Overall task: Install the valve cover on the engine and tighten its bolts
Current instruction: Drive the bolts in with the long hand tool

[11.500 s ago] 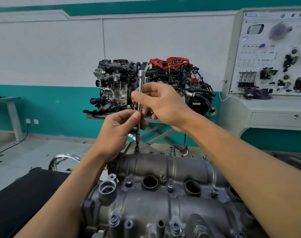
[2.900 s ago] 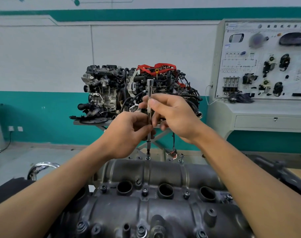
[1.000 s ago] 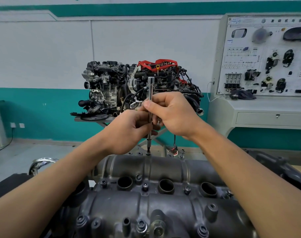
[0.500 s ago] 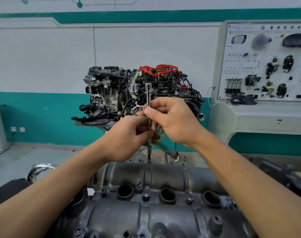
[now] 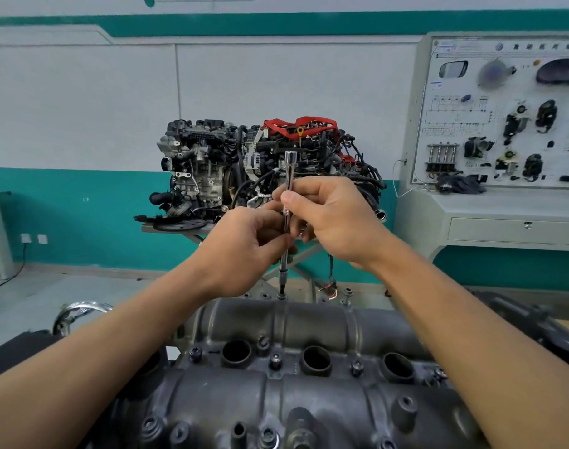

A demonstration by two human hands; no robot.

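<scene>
The grey cast valve cover (image 5: 296, 322) lies on the engine in front of me, filling the lower frame. A long chrome extension bar (image 5: 288, 176) stands upright, its lower tip on a bolt (image 5: 281, 295) at the cover's far edge. My left hand (image 5: 244, 251) pinches the bar's lower part. My right hand (image 5: 328, 218) grips it higher up, thumb on the knurled section. Another bolt (image 5: 347, 294) stands raised at the far edge to the right. Several bolts, one of them (image 5: 275, 359), sit along the middle between the round plug holes.
A second engine (image 5: 263, 170) stands on a stand behind, against the teal and white wall. A grey training panel (image 5: 503, 124) with mounted parts is at the right. A chrome ring (image 5: 82, 311) and a black pad (image 5: 14, 354) lie at the left.
Both hands have stayed on the bar over the same far-edge bolt, with fingers shifting slightly around it. Earlier, the bar stood on a bolt further left on the cover.
</scene>
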